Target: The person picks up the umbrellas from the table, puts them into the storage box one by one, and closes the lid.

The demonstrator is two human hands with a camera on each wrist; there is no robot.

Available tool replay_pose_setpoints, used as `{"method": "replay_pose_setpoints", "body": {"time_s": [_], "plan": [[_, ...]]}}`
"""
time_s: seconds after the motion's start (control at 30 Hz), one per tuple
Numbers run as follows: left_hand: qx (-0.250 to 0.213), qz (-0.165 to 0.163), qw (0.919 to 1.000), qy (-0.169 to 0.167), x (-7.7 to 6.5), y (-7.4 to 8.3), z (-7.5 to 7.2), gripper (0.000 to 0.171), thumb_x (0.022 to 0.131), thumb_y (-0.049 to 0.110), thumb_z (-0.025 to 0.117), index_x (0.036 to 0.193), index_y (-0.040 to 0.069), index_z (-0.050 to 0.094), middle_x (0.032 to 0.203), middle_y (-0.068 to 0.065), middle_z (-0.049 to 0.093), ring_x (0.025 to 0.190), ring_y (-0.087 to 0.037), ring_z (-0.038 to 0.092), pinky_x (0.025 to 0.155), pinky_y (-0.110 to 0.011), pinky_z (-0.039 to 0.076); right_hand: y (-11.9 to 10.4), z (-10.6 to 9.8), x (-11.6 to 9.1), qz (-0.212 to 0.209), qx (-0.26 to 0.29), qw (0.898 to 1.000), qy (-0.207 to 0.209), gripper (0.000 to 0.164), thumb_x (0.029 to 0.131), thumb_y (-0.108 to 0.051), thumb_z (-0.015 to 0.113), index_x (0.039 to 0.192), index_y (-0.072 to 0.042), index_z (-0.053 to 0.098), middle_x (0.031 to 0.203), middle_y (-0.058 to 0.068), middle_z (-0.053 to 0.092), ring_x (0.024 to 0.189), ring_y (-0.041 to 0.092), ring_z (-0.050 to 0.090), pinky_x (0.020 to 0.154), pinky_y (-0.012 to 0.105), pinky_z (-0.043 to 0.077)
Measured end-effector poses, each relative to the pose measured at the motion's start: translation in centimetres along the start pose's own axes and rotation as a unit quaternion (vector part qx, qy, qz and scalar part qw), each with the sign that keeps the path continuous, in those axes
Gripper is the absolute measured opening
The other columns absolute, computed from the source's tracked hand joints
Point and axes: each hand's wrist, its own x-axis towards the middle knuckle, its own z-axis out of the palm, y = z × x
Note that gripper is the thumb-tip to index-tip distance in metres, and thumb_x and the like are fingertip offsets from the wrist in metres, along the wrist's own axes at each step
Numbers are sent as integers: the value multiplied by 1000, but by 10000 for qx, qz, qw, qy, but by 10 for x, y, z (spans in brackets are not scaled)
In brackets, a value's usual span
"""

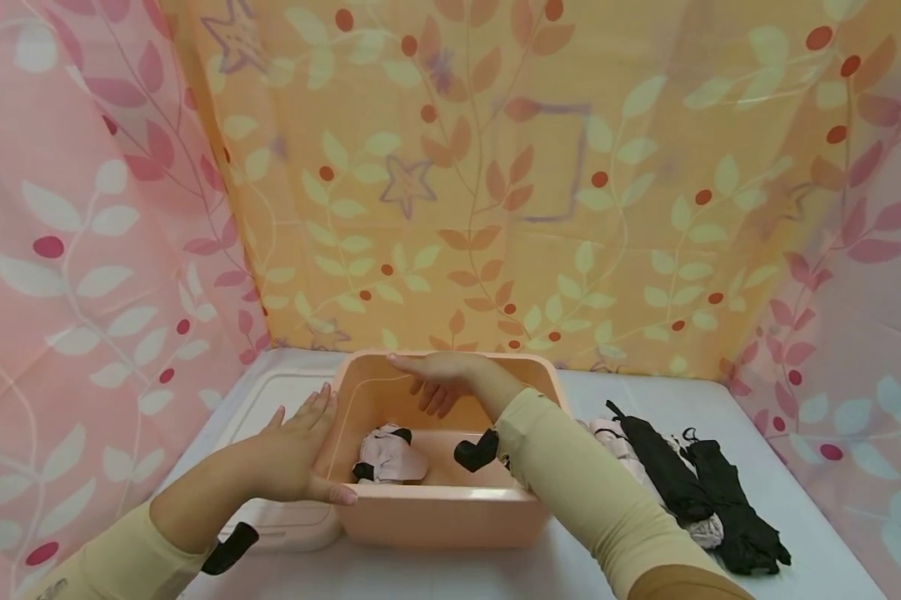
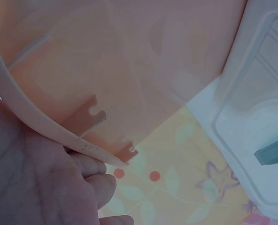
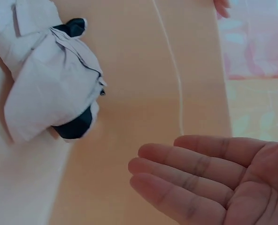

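A peach plastic bin (image 1: pixel 442 521) stands upright on the white surface. My left hand (image 1: pixel 292 450) lies against its left side with straight fingers, the thumb at the front rim; in the left wrist view the palm and fingers are beside the curved rim (image 2: pixel 35 122). My right hand (image 1: pixel 450 379) reaches over the bin, fingers extended and holding nothing. Inside, at the left, lies a bundled pale pink cloth item with black parts (image 1: pixel 390 457). The right wrist view shows this bundle (image 3: pixel 54 89) apart from the fingers (image 3: pixel 190 168).
Right of the bin lie long black folded fabric bundles (image 1: pixel 735 508) and a pale pink one (image 1: pixel 623 446), partly hidden by my right sleeve. A white lid (image 1: pixel 292 533) rests flat on the left, partly under my left arm. Patterned curtains (image 1: pixel 450 250) surround the surface.
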Motion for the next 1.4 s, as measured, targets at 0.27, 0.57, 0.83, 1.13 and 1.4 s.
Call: {"method": "replay_pose_setpoints", "body": {"time_s": [0.27, 0.57, 0.83, 1.13, 1.4], "plan": [[-58, -16, 9999, -104, -1, 3, -2, 128, 62, 77, 56, 143, -7, 5, 150, -23, -2, 138, -37, -1, 101, -65, 2, -5, -13, -9, 55, 41, 9999, -93, 94, 79, -74, 40, 129, 5, 47, 111, 23, 60, 102, 35, 58, 88, 47, 46], [-38, 23, 10000, -41, -1, 1, -2, 128, 63, 76, 57, 143, -8, 5, 150, -24, -2, 137, -40, 1, 100, -67, 4, -12, -28, -26, -163, 65, 9998, -69, 86, 83, -70, 38, 127, 2, 50, 106, 17, 63, 98, 29, 61, 86, 44, 48], [-64, 19, 10000, -21, -2, 0, -2, 127, 63, 76, 57, 143, -9, 5, 150, -25, -1, 137, -40, 1, 100, -67, 3, -12, -44, -44, -517, 280, 9983, -11, 84, 85, -67, 38, 127, 4, 50, 107, 17, 63, 99, 28, 62, 86, 43, 48], [27, -28, 10000, 19, -1, -3, 0, 129, 61, 79, 56, 143, -8, 6, 150, -23, 0, 138, -38, 1, 101, -66, 3, -14, -57, -70, -843, 487, 9952, 130, 79, 87, -66, 34, 124, 1, 52, 111, 18, 62, 106, 32, 58, 87, 42, 48], [-18, -16, 10000, -33, -1, -2, 0, 129, 62, 78, 56, 143, -8, 5, 150, -23, -2, 138, -38, 0, 101, -66, 3, -9, -77, -94, -1110, 528, 9919, 311, 78, 91, -63, 27, 128, 3, 48, 119, 24, 56, 106, 32, 58, 88, 43, 47]]}}
